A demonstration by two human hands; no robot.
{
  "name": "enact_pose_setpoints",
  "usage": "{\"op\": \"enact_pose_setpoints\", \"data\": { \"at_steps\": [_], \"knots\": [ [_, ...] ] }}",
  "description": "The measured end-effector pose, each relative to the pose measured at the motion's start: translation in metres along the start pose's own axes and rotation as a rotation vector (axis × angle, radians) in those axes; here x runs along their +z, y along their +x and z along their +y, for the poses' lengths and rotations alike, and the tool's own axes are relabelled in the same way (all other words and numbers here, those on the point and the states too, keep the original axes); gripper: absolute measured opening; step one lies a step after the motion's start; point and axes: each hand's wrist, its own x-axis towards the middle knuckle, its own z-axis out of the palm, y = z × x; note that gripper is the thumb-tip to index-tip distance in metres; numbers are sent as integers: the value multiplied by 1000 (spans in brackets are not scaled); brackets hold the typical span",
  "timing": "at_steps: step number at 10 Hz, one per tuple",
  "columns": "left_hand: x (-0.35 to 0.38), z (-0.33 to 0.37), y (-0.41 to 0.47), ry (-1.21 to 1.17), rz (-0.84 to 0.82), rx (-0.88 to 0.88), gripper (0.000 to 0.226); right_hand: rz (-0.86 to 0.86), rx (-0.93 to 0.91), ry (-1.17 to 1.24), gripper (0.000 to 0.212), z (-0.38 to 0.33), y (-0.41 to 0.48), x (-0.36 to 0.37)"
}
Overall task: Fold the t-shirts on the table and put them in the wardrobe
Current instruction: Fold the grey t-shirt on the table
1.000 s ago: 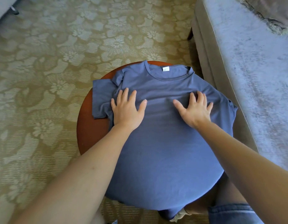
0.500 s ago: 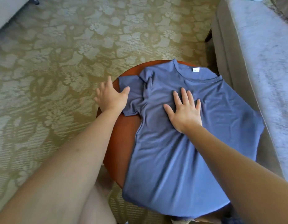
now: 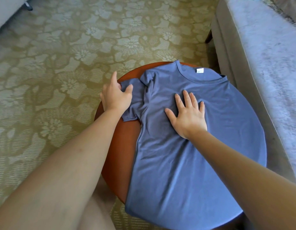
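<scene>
Holding down blue t-shirt [image 3: 202, 155] on round table [image 3: 120, 155].
Pressing flat with right hand [image 3: 188, 116], fingers [image 3: 188, 98] spread; pinching sleeve [image 3: 135, 103] with left hand [image 3: 116, 96].

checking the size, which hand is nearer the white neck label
Right: the right hand presses the t-shirt below the white label; the left hand is at the sleeve.

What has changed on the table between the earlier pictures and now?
The left hand slid off the chest of the t-shirt leftward to the sleeve and now pinches its edge with the thumb. The right hand moved from the right side to the middle of the chest. It stays flat; the t-shirt stays spread, unfolded, on the table.
</scene>
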Motion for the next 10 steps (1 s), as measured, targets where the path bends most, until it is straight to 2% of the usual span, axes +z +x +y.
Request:
{"op": "enact_pose_setpoints", "data": {
  "at_steps": [1, 3, 4, 6, 8, 9, 10],
  "knots": [
    [2, 4, 6, 45, 13, -58, 69, 1, -6, 1, 73, 0, 0, 1],
    [4, 6, 4, 140, 53, 0, 21, 16, -5, 0, 73, 1, 1, 3],
    [3, 6, 2, 80, 80, 16, 12, 12, -5, 1, 73, 2, 1, 2],
    [3, 7, -6, -53, 121, 36, 31, 16, -4, 5, 73, 1, 0, 3],
    [-4, 11, -9, -171, 137, -42, 56, 9, -1, 0, 73, 1, 0, 2],
    [-7, 6, -16, -137, 89, 14, 61, 11, -1, 8, 73, 2, 0, 3],
    [-7, -4, -27, 29, -38, 148, 57, 9, -2, 5, 73, 2, 1, 3]
  ]
}}
